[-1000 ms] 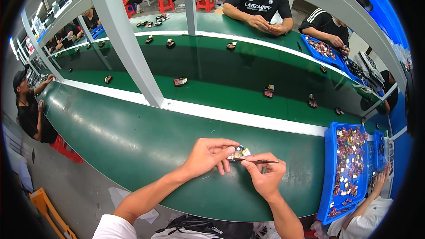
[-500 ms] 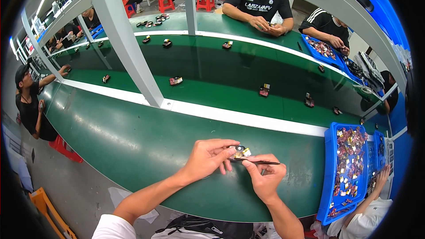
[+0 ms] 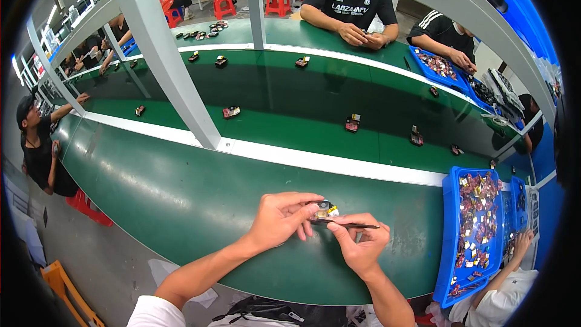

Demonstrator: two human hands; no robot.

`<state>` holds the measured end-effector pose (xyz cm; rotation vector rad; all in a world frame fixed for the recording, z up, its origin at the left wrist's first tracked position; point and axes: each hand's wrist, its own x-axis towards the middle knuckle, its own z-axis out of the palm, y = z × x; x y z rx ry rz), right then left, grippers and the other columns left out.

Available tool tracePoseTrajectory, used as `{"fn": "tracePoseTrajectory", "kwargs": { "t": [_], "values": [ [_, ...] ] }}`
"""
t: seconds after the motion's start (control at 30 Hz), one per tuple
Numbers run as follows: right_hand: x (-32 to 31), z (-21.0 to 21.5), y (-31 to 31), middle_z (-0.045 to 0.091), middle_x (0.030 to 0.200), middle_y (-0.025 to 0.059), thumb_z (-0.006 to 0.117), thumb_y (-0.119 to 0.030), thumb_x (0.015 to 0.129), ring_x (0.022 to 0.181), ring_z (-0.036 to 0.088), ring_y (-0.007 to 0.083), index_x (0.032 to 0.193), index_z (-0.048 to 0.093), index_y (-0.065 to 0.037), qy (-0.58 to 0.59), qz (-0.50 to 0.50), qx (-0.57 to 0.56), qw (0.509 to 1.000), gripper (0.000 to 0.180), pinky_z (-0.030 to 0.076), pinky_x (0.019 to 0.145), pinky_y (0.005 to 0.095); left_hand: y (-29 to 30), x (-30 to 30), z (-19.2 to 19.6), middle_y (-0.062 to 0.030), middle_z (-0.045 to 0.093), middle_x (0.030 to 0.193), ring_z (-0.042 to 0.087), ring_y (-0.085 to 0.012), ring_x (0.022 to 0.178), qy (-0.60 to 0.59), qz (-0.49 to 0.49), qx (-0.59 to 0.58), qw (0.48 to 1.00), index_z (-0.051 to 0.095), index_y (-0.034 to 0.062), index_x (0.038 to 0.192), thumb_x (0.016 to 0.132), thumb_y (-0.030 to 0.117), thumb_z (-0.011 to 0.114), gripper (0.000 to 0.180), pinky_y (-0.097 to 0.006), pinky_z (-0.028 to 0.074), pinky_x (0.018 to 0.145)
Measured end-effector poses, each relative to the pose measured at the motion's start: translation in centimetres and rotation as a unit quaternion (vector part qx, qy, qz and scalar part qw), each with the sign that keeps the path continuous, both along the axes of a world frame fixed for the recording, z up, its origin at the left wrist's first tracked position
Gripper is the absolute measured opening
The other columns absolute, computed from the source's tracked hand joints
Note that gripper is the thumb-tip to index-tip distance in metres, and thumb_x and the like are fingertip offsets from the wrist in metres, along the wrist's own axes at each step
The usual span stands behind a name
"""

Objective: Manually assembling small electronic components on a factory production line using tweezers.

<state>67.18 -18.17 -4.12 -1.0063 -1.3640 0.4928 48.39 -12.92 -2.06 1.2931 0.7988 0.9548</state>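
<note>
Above the green worktop, my left hand (image 3: 282, 218) pinches a small black electronic device (image 3: 324, 206) with a clear round part and a yellow-and-white tab. My right hand (image 3: 363, 241) is closed on a thin, dark, pointed tool, perhaps tweezers (image 3: 357, 226), lying nearly level. The tool's left end reaches the lower edge of the device, close to my left fingertips. Exactly where the tip touches is hidden by fingers and too small to tell.
A blue tray (image 3: 448, 236) of small red, white and yellow parts stands at right. Beyond a white rail (image 3: 302, 159), similar devices (image 3: 352, 123) lie spaced along a green conveyor belt. A grey metal post (image 3: 175, 66) rises at left-centre. Co-workers sit around the line.
The devices on the belt have shifted slightly left. My hands stay almost in place, while the held device has tilted a little and the tool has moved slightly left and down.
</note>
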Motion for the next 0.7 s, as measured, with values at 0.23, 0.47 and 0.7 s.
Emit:
{"fn": "tracePoseTrajectory", "kwargs": {
  "t": [0.23, 0.47, 0.7],
  "values": [
    [-0.15, 0.43, 0.14, 0.078, 0.083, 0.0058, 0.084, 0.001, 0.077, 0.041, 0.043, 0.0018, 0.088, 0.074, -0.003, -0.014, 0.003, -0.004, 1.0, 0.015, 0.031, 0.042, 0.0197, 0.53, -0.72, -0.13, -0.0146, 0.072, 0.085, 0.07, -0.0164, 0.062, 0.015, 0.019, 0.025, 0.999, 0.067, -0.0107, 0.119, 0.099, 0.002, 0.063, 0.025, -0.026, 0.057, 0.049],
    [-0.27, 0.65, 0.37, 0.078, 0.088, 0.0097, 0.083, 0.003, 0.074, 0.04, 0.045, 0.0041, 0.087, 0.073, -0.004, -0.092, 0.013, 0.061, 0.994, 0.018, 0.035, 0.041, 0.02, 0.34, -0.42, 0.1, -0.014, 0.072, 0.083, 0.069, -0.0145, 0.062, 0.027, 0.02, 0.034, 0.999, 0.067, -0.0104, 0.119, 0.098, 0.002, 0.064, 0.025, -0.025, 0.056, 0.049],
    [-0.18, 0.7, 0.4, 0.078, 0.086, 0.0088, 0.083, 0.004, 0.073, 0.041, 0.049, 0.0067, 0.086, 0.074, -0.006, -0.097, 0.016, 0.072, 0.993, 0.019, 0.036, 0.041, 0.022, 0.09, 0.01, 0.01, -0.0133, 0.072, 0.081, 0.068, -0.0132, 0.061, 0.037, 0.021, 0.023, 0.999, 0.066, -0.0104, 0.12, 0.098, 0.002, 0.064, 0.025, -0.025, 0.055, 0.049]
  ]
}}
